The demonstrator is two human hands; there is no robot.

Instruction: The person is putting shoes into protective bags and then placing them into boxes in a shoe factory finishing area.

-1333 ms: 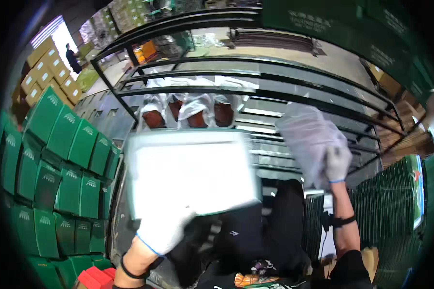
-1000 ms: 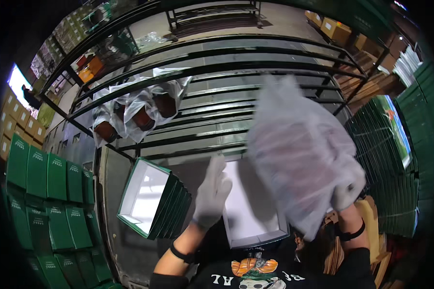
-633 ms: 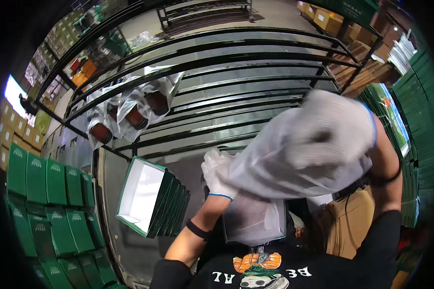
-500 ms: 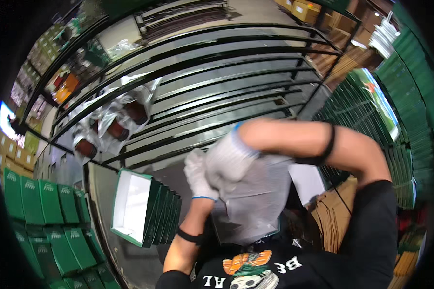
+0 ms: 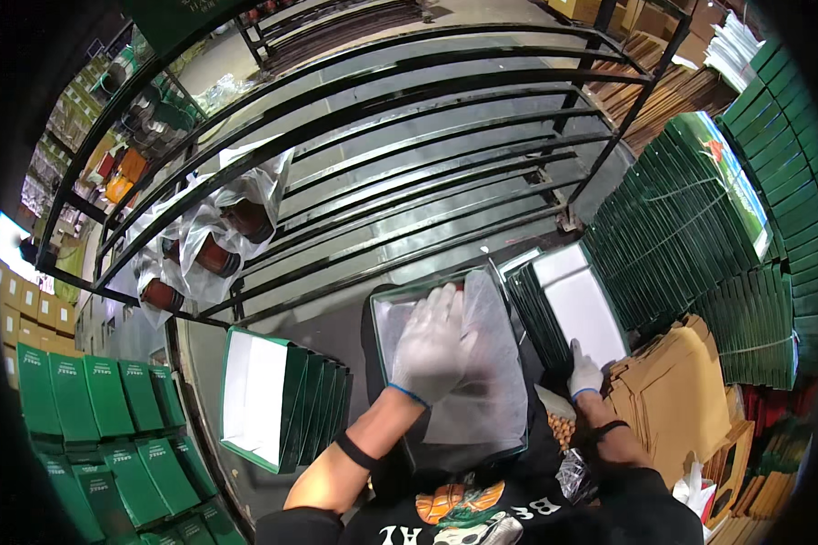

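Observation:
In front of my body rests a green box point(image 5: 521, 447) lined with thin white tissue paper point(image 5: 493, 404). My gloved left hand point(image 5: 434, 341) lies flat on the paper, fingers stretched out. Something reddish shows faintly through the sheet; its kind is hidden. To the right, a nested stack of shallow green box pieces point(image 5: 538, 313) leans with a white-lined box piece point(image 5: 580, 304) on top. At that piece's near edge is my gloved right hand point(image 5: 586, 374), one finger over the rim and the others partly hidden, closed on it.
A black metal rack point(image 5: 427, 150) stands ahead; bagged brown shoes point(image 5: 216, 254) hang at its left. Nested green boxes point(image 5: 286, 400) stand left, beside stacked closed green boxes point(image 5: 91, 391). Flattened green cartons point(image 5: 682, 209) and brown cardboard sheets point(image 5: 677, 386) fill the right.
Both hands were together over the tissue paper. My right hand has moved right to the stacked box pieces; my left has opened flat on the paper, which now lies smoother in the box.

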